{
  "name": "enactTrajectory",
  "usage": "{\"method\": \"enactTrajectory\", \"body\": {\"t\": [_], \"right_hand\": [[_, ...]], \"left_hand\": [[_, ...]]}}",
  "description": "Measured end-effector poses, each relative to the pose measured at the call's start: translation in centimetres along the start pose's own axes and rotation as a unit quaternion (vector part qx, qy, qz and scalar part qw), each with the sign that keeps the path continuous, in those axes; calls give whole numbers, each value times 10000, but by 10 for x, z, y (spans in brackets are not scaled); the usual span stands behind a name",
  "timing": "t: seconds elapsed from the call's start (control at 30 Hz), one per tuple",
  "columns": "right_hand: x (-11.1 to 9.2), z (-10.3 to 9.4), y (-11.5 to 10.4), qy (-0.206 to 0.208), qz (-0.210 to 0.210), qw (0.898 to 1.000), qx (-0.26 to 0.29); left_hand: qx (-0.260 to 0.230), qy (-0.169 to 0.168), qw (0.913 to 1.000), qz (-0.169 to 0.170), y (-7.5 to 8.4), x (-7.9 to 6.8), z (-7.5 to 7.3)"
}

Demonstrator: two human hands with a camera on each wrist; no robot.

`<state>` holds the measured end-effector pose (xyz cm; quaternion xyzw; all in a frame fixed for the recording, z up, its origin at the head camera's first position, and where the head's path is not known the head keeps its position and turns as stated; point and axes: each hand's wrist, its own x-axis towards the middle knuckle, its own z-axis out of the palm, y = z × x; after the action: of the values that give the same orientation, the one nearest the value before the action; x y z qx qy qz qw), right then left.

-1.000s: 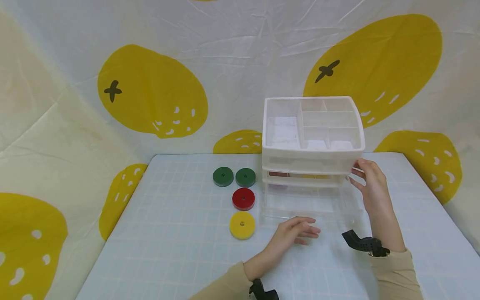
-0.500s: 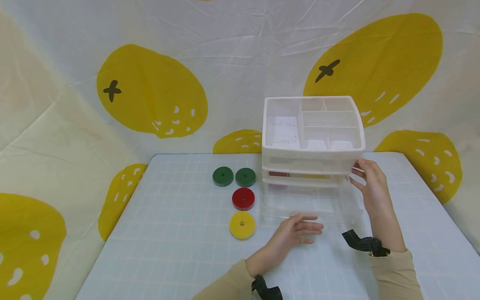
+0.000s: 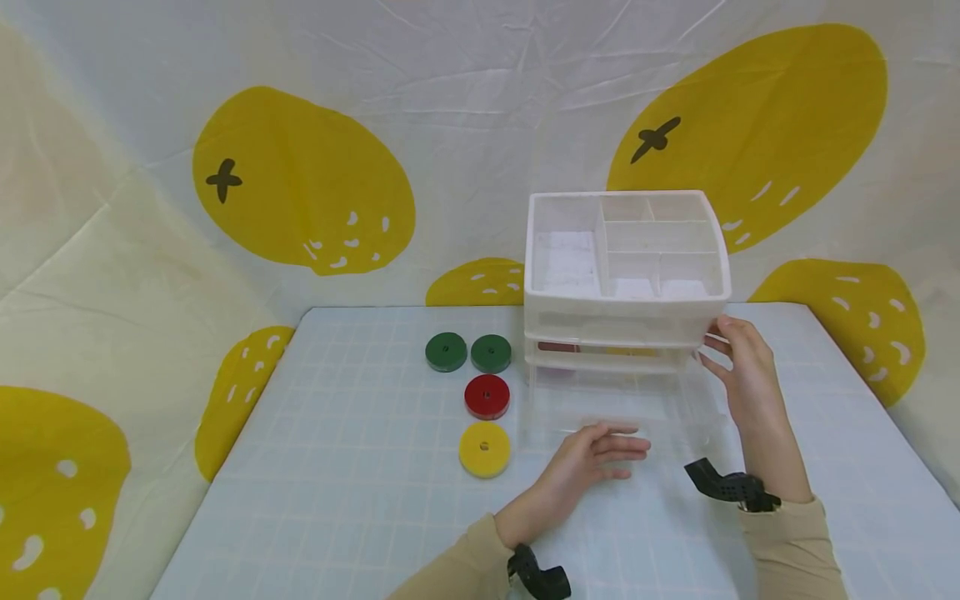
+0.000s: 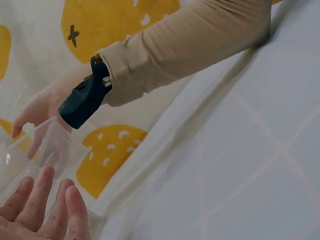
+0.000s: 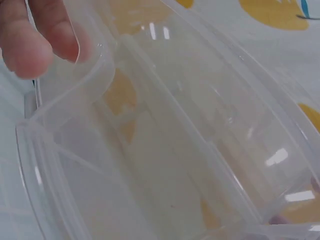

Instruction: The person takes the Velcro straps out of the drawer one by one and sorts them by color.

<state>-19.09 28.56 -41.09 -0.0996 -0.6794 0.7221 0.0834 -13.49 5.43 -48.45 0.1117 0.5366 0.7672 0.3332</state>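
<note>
A white desktop organizer point(image 3: 626, 321) stands at the back right of the table, its top divided into compartments. A clear drawer point(image 3: 607, 400) sticks out low at its front. My left hand point(image 3: 581, 467) is at the drawer's front edge, fingers straight and spread; contact is unclear. My right hand point(image 3: 742, 375) rests its fingertips on the organizer's right side. In the left wrist view, my left fingers point(image 4: 35, 207) lie beside clear plastic. The right wrist view looks into a clear drawer point(image 5: 165, 150) from close up, with fingertips behind plastic at the upper left.
Left of the organizer lie two green discs point(image 3: 446, 352), a red disc point(image 3: 487, 397) and a yellow disc point(image 3: 484, 450), each with a small centre hole. A reddish thing point(image 3: 558, 347) shows through the organizer's front. A patterned curtain point(image 3: 480, 125) hangs behind the table.
My left hand has shifted slightly right along the drawer's front, its fingers straightening and spreading. My right hand, the organizer and the discs stay where they were.
</note>
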Motion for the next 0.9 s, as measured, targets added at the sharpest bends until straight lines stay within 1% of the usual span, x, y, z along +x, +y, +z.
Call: {"method": "enactTrajectory", "body": {"t": [0.1,0.37,0.63,0.9], "right_hand": [[0,0,0,11,20,10000,5],[2,0,0,61,44,10000,3],[3,0,1,85,32,10000,-8],[2,-1,1,84,69,9999,-32]], "left_hand": [[24,-18,10000,53,2,2,0],[89,-4,10000,44,7,7,-2],[199,115,9997,71,12,15,-7],[165,254,9995,107,18,24,-12]]}}
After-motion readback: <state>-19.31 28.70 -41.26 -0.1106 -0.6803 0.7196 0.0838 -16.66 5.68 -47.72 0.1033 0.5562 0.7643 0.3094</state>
